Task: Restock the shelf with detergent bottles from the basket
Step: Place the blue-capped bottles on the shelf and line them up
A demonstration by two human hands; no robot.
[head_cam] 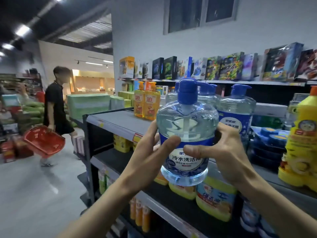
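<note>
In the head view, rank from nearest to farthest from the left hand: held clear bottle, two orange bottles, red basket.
1. held clear bottle: gripped by the left hand.
2. orange bottles: on the shelf behind.
3. red basket: far left, farthest off.

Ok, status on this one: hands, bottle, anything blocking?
Left hand, right hand gripping pump bottle, upright, off the shelf. Matching bottles close behind; orange bottles further left.

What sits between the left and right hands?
Head view: a clear, blue-labelled detergent bottle with a blue pump, gripped between left hand and right hand.
</note>
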